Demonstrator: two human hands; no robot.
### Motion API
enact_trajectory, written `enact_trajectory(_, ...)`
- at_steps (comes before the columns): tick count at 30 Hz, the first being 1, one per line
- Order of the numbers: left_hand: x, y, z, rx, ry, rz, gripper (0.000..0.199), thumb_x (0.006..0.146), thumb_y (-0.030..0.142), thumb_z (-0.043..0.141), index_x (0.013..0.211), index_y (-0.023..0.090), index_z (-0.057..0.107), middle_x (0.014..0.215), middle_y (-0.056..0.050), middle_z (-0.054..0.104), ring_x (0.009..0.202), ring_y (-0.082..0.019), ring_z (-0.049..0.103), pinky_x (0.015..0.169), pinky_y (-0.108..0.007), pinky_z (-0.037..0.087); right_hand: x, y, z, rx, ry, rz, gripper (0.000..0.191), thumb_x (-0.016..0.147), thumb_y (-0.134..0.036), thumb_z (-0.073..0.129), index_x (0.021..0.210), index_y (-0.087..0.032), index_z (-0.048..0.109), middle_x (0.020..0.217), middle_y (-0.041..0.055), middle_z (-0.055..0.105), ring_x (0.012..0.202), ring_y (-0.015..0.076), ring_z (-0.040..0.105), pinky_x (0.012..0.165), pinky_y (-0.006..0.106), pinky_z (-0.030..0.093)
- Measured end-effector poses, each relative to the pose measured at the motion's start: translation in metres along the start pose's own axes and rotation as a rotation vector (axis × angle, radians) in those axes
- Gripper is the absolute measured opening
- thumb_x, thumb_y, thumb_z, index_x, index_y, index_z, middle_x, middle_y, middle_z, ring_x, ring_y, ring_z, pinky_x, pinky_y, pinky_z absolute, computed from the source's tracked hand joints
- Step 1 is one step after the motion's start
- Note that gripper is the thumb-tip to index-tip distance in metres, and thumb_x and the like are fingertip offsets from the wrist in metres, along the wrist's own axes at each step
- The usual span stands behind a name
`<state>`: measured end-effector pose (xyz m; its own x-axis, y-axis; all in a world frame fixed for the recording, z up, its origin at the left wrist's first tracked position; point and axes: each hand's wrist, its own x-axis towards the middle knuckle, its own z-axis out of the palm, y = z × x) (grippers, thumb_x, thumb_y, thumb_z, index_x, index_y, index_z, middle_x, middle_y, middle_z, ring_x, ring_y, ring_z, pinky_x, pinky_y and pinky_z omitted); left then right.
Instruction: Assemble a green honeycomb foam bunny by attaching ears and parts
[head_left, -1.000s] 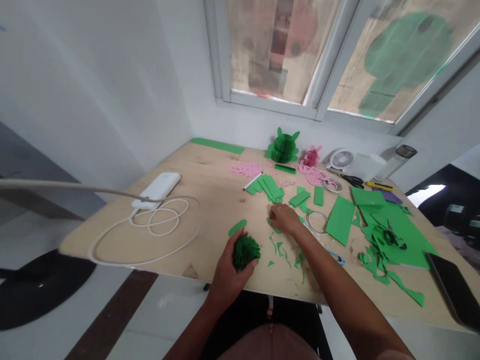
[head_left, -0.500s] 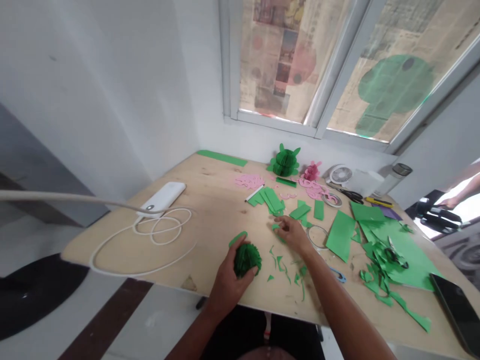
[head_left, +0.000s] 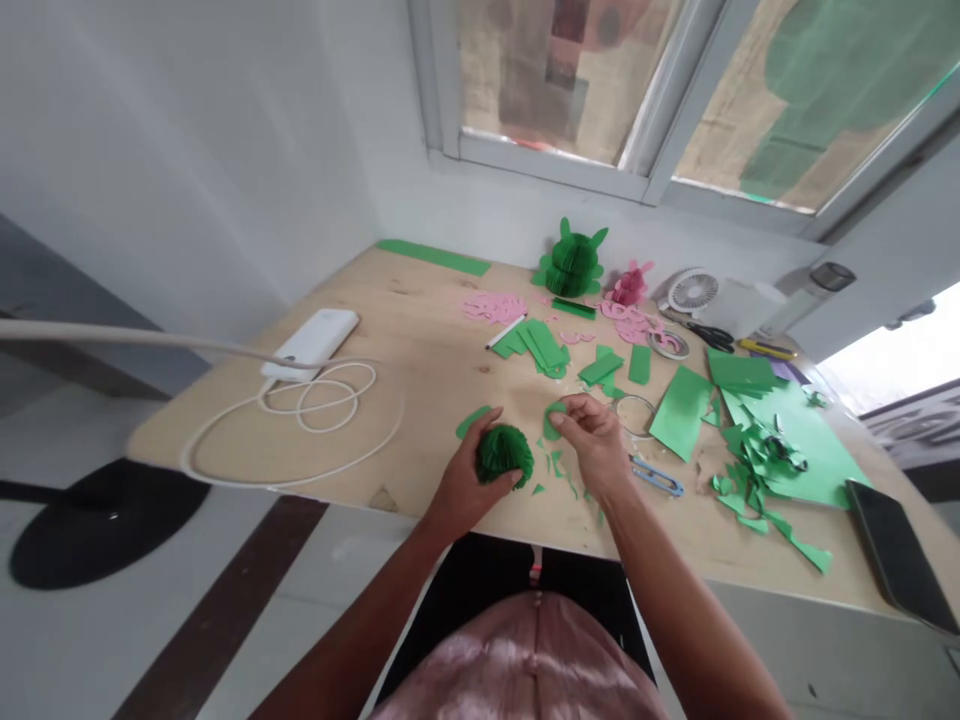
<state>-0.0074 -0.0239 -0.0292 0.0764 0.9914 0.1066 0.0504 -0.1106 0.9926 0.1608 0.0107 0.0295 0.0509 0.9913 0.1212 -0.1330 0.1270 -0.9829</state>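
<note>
Near the front edge of the wooden table [head_left: 420, 385], my left hand [head_left: 466, 482] is wrapped round a dark green pleated paper ball [head_left: 505, 456]. A flat green paper piece [head_left: 471, 421] lies just beyond its fingertips. To the right, my right hand [head_left: 596, 440] pinches a small rounded green paper piece [head_left: 553, 421] between thumb and fingers, a little apart from the ball. Narrow green scraps [head_left: 556, 463] lie between the hands. A blue cutter [head_left: 658, 477] rests beside my right wrist.
A green paper figure [head_left: 574, 264] and a smaller pink one [head_left: 630, 285] stand by the wall. Cut green sheets [head_left: 681, 412], tape rolls, scissors [head_left: 710, 336], a fan [head_left: 691, 291] and a phone [head_left: 896, 550] are on the right. A white power bank [head_left: 313, 343] with cable lies left.
My right hand has lifted the small green piece from the table and turned toward the ball. My left hand still holds the ball. The view has tilted down.
</note>
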Motion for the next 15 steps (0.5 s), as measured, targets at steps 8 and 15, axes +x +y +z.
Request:
enact_trajectory(8,-0.003,-0.003,0.002,-0.025,-0.009,-0.002,0.073,0.070,0.024,0.072,0.135,0.027,0.038,0.123,-0.008,0.055,0.110,-0.023,0.057,0.099,-0.041,0.044,-0.009,0.008,0.020,0.181,0.084,0.077,0.016,0.060,-0.027,0.079,0.068,-0.019,0.066,0.056,-0.0061,0.056,0.051,0.0068,0.043,0.049,0.021,0.035)
enact_trajectory(15,-0.003,-0.004,0.002,0.033,-0.003,0.048,0.063,0.071,0.025,0.071,0.128,0.026,0.046,0.121,-0.007,0.058,0.113,-0.023,0.056,0.100,-0.040,0.044,-0.013,0.015,0.029,0.209,0.097,0.029,0.015,0.064,-0.027,0.078,0.069,-0.020,0.066,0.061,-0.0045,0.062,0.055,0.0091,0.052,0.052,0.022,0.041)
